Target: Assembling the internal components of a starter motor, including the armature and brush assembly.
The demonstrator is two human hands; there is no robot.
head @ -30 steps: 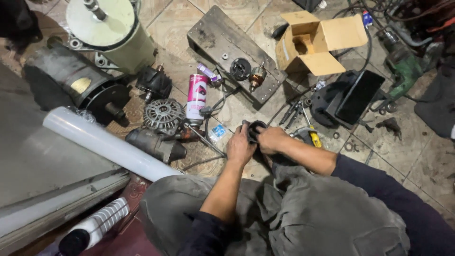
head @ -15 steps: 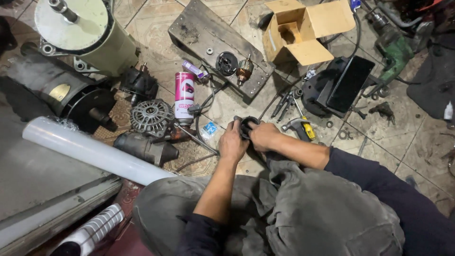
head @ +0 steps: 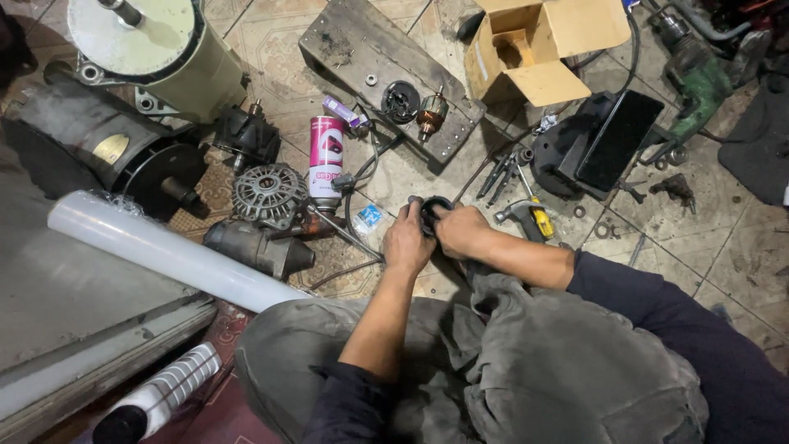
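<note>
Both hands meet over the tiled floor, gripping a small black round motor part (head: 431, 210) between them. My left hand (head: 408, 240) clasps it from the left, fingers curled around its rim. My right hand (head: 462, 230) holds it from the right, thumb on top. Most of the part is hidden by the fingers. A pink spray can (head: 325, 161) stands just to the left, next to a grey finned alternator housing (head: 269, 194). A yellow-handled tool (head: 536, 219) lies right of my right hand.
A dark wooden block (head: 345, 41) carries a copper armature (head: 431, 115) and a black disc. An open cardboard box (head: 538, 49), a black tablet (head: 618, 138), a green drill (head: 699, 82), a starter motor (head: 255, 247), a white tube (head: 164, 251) and large motor housings (head: 148, 49) surround me.
The view has drifted a little, so the floor items sit slightly lower and left. Both hands stay clasped on the black part with only small finger shifts.
</note>
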